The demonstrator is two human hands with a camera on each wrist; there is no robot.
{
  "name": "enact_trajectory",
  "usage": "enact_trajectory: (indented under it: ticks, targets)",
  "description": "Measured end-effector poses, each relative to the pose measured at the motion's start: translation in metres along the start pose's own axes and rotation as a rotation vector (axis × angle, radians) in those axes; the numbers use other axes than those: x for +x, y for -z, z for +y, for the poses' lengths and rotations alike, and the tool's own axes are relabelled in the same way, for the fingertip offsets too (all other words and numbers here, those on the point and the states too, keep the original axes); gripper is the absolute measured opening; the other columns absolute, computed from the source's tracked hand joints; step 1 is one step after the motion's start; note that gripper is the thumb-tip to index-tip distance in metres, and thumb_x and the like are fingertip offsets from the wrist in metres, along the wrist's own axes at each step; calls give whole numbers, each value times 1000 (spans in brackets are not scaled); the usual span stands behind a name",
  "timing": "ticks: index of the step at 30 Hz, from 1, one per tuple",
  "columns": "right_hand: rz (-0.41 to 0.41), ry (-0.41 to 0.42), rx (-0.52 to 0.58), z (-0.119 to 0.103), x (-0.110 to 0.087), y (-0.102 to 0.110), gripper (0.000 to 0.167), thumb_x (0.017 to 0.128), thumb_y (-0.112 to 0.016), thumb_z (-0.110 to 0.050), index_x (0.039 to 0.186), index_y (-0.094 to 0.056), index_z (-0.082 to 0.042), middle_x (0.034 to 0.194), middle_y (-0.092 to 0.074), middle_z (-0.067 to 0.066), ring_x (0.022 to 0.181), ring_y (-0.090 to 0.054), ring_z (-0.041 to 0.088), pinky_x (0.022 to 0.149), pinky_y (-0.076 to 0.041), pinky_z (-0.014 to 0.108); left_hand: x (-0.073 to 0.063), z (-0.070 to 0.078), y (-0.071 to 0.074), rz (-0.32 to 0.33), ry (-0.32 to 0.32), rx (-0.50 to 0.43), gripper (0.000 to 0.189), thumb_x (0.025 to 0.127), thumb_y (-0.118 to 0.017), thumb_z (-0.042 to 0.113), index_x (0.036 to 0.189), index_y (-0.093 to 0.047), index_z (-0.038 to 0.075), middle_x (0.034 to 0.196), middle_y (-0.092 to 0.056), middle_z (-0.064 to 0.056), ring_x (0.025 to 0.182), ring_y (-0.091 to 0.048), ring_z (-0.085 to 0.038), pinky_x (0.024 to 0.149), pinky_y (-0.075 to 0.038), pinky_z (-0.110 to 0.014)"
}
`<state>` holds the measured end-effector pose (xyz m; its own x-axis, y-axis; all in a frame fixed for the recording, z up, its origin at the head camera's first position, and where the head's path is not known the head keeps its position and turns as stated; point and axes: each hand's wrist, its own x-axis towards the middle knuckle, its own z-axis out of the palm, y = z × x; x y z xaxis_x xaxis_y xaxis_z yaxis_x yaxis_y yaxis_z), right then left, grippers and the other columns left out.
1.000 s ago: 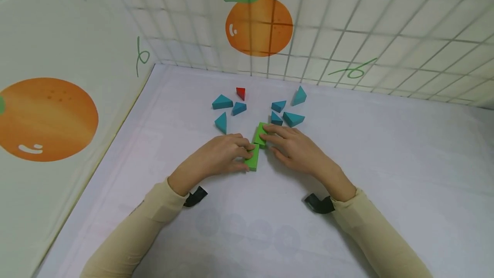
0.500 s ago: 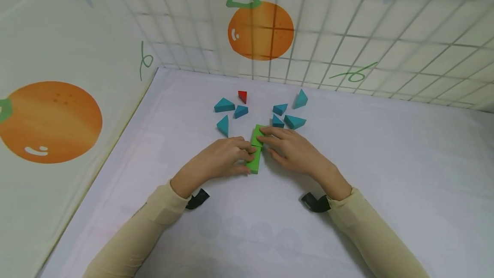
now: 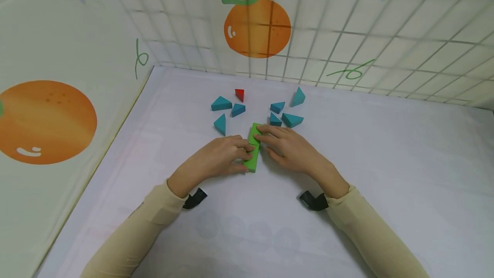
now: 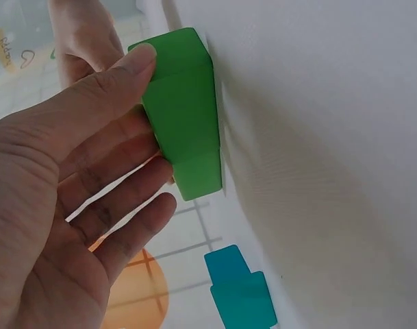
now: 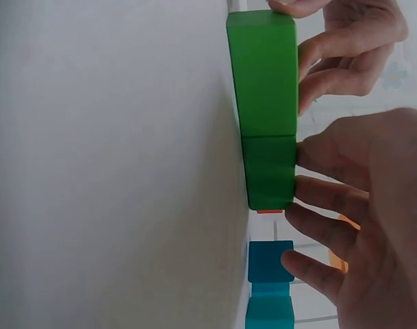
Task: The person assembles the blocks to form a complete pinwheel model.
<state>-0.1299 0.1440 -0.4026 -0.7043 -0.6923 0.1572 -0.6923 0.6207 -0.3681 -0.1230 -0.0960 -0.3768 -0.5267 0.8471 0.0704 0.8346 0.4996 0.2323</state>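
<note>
Two green rectangular blocks lie end to end on the white cloth. My left hand (image 3: 221,155) holds the near green block (image 3: 252,165), thumb at its near end and fingertips over its upper edge. My right hand (image 3: 295,147) rests its fingertips on top of the far green block (image 3: 254,134), with the fingers only slightly bent. From the right wrist view, the side faces of the near block (image 5: 264,82) and far block (image 5: 270,171) line up, with a thin seam between them. The left thumb (image 4: 136,60) covers a corner of the near block.
Several blue triangular blocks lie beyond the hands, one group at the left (image 3: 221,103) and one at the right (image 3: 292,119). A small red triangular block (image 3: 240,94) sits at the back left. A gridded wall with an orange print (image 3: 257,29) rises behind.
The far green block has slid left under my right fingertips and now lines up with the near one. My left hand has stayed on the near block.
</note>
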Motion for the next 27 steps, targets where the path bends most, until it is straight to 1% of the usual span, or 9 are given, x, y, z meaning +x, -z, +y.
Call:
enact_trajectory:
  ticks: [5, 9, 13, 16, 22, 27]
  targets:
    - [11, 11, -3, 0, 0, -1, 45, 93, -64, -14, 138, -57, -10, 146, -50, 7, 133, -49, 28, 107, -43, 49, 0, -1, 0, -5, 1, -32, 30, 79, -82, 30, 103, -79, 12, 113, -70, -1, 100, -60, -16, 81, -54, -24]
    - [14, 19, -9, -1, 1, -2, 47, 93, -65, -14, 139, -56, -10, 146, -49, 8, 133, -49, 28, 107, -44, 48, 0, -2, -1, -1, 3, -33, 30, 79, -82, 30, 103, -79, 12, 115, -67, -1, 105, -60, -16, 85, -55, -25]
    - [13, 21, -17, 0, 1, -2, 47, 93, -65, -14, 139, -56, -11, 147, -49, 7, 132, -50, 28, 106, -44, 48, -1, -2, 0, 6, 8, -26, 31, 79, -82, 31, 103, -79, 11, 123, -63, -4, 114, -59, -18, 91, -54, -27]
    - [10, 21, -20, 0, 1, -2, 48, 93, -65, -13, 139, -56, -11, 147, -48, 7, 132, -50, 27, 106, -44, 49, -1, -3, 1, 3, 16, -41, 32, 79, -82, 30, 104, -78, 11, 128, -62, -6, 118, -58, -20, 94, -53, -29]
    - [-1, 18, -7, 1, 0, -2, 49, 94, -63, -14, 141, -54, -11, 150, -46, 6, 134, -48, 27, 108, -43, 48, 0, -4, 0, 4, 2, -57, 31, 79, -82, 28, 104, -78, 10, 123, -66, -6, 112, -62, -20, 93, -54, -29]
    - [1, 23, -3, 2, 0, -2, 48, 94, -63, -15, 141, -54, -11, 149, -46, 6, 134, -49, 27, 107, -43, 48, 0, -3, 0, -13, 10, -56, 32, 79, -82, 28, 106, -78, 10, 125, -66, -7, 112, -62, -22, 93, -54, -30]
